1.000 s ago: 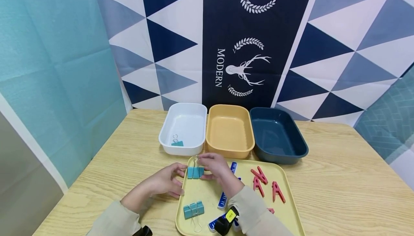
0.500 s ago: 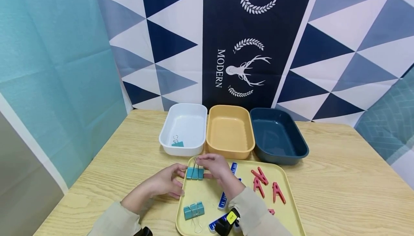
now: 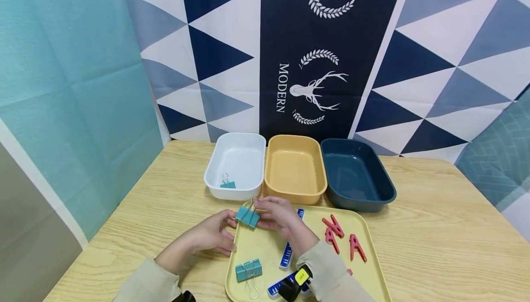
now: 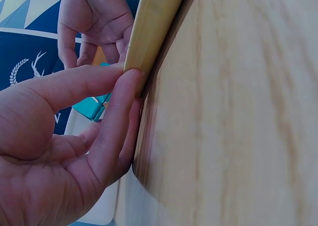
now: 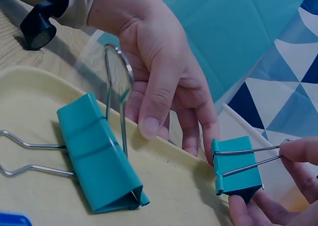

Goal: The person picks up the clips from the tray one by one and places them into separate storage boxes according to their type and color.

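Note:
My right hand (image 3: 279, 214) pinches a teal binder clip (image 3: 247, 217) by a wire handle, with its other fingers by the clip's body. The clip hangs tilted over the far left corner of the yellow tray (image 3: 258, 247). At the tray's left side, my left hand (image 3: 211, 233) holds the rim, its thumb (image 5: 151, 124) on the rim in the right wrist view. One left fingertip lies close to the held clip; whether they touch I cannot tell. A second teal binder clip (image 5: 102, 154) lies nearer on the tray, handles spread apart.
Behind the tray stand a white bin (image 3: 242, 155) with one teal clip (image 3: 227, 185) inside, an orange-yellow bin (image 3: 295, 166) and a dark blue bin (image 3: 356, 171). Several red clothespins (image 3: 357, 247) and blue-and-white pieces (image 3: 286, 256) lie on the tray, partly behind my right arm.
The binder clip in my right hand has tipped from upright to slanted and risen slightly. My left hand stays at the tray's rim.

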`<state>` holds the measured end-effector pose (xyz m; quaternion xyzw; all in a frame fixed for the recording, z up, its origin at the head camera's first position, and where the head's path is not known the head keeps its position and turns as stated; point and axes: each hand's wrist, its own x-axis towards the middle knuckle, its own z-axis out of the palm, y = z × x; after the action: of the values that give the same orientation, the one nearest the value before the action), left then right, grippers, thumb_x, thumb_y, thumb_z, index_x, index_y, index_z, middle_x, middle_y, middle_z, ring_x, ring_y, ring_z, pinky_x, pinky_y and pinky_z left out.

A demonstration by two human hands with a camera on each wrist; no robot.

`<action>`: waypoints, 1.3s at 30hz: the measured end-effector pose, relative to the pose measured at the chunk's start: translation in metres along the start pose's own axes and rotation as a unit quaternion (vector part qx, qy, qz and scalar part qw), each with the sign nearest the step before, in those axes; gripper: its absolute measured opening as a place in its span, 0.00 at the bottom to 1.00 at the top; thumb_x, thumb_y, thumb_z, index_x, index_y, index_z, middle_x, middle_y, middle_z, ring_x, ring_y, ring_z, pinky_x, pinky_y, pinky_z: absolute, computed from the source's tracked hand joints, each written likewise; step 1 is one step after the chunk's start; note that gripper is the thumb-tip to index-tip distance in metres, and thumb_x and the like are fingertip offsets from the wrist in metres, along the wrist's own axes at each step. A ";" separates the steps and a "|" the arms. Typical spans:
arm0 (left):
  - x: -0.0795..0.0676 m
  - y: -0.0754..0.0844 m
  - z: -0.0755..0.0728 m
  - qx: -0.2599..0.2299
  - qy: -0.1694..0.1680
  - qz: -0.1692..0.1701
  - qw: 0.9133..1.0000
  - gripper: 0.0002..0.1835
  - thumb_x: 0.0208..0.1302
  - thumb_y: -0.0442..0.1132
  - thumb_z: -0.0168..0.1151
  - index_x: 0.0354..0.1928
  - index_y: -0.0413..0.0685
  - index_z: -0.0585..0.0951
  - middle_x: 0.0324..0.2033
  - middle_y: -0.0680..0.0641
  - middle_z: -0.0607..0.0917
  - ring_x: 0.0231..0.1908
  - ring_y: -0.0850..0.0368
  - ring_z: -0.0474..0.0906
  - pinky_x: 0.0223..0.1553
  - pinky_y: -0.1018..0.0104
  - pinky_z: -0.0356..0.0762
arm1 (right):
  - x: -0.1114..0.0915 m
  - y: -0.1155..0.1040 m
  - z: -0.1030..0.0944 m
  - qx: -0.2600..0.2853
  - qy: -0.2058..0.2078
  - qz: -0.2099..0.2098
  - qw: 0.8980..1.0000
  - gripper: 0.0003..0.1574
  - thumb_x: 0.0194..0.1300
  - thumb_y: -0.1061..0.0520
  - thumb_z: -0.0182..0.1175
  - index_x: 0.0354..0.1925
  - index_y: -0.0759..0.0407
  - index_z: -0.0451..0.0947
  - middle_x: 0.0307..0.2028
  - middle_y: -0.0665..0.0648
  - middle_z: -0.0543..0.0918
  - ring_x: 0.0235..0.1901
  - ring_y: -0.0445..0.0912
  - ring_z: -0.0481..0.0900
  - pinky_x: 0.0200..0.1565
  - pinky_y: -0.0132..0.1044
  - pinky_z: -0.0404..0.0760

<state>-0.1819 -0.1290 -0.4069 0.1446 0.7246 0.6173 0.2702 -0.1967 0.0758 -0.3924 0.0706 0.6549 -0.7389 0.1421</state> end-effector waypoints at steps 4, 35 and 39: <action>0.001 0.000 0.001 -0.002 0.002 -0.001 1.000 0.38 0.43 0.16 0.64 0.60 0.33 0.61 0.48 0.38 0.67 0.36 0.50 0.77 0.34 0.54 0.85 | -0.001 -0.001 -0.003 0.012 -0.005 0.000 1.000 0.07 0.57 0.59 0.64 0.35 0.60 0.78 0.35 0.58 0.81 0.35 0.49 0.80 0.42 0.43 0.84; 0.001 0.001 0.001 0.007 -0.003 0.002 1.000 0.39 0.44 0.17 0.63 0.61 0.31 0.61 0.48 0.36 0.68 0.36 0.50 0.77 0.34 0.53 0.85 | -0.005 -0.027 0.003 0.042 -0.047 -0.023 0.998 0.03 0.58 0.59 0.62 0.28 0.56 0.77 0.35 0.55 0.81 0.35 0.48 0.79 0.42 0.43 0.83; 0.000 0.001 0.001 0.009 -0.002 0.005 1.000 0.39 0.43 0.16 0.63 0.61 0.31 0.60 0.48 0.36 0.68 0.36 0.49 0.77 0.33 0.53 0.85 | -0.005 -0.030 0.004 0.046 -0.042 -0.024 0.998 0.03 0.59 0.59 0.62 0.30 0.57 0.78 0.35 0.56 0.82 0.36 0.48 0.80 0.42 0.43 0.83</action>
<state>-0.1813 -0.1279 -0.4061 0.1516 0.7291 0.6115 0.2673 -0.2002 0.0754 -0.3623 0.0306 0.6153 -0.7736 0.1485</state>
